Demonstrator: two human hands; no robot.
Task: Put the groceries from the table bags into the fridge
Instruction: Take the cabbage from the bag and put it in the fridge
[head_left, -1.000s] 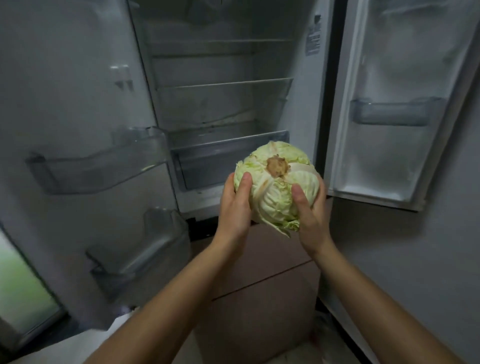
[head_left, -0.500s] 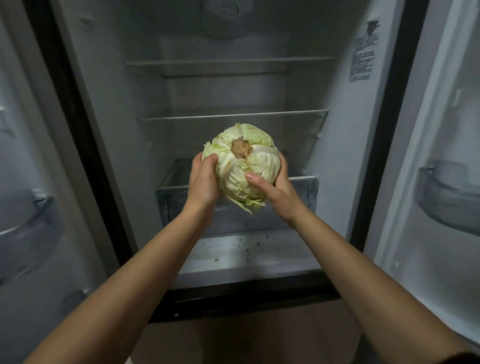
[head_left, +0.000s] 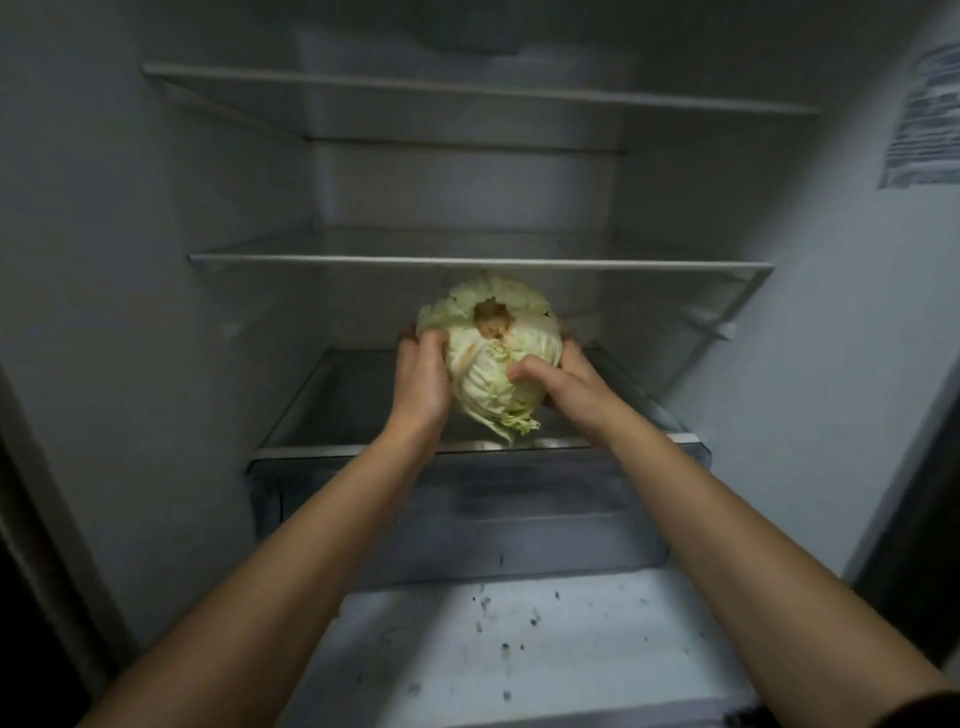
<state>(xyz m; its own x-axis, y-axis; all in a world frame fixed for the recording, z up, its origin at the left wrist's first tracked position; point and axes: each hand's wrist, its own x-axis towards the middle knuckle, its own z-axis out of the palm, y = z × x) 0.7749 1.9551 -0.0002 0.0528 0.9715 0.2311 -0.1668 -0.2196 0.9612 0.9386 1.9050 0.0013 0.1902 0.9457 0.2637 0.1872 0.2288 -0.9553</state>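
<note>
Placing step. Cabbage (head_left: 493, 364) inside fridge (head_left: 156, 312), stem end up, over lowest glass shelf (head_left: 332, 410); contact unclear. Left hand (head_left: 421, 379) cups it at 9 o'clock, right hand (head_left: 566, 382) at 3, fingers curled round. Next, likely: lower, settle, release both.

Both hands, left hand (head_left: 422, 375) and right hand (head_left: 563, 381), grip a cabbage (head_left: 491, 349) inside the fridge (head_left: 156, 260).
</note>
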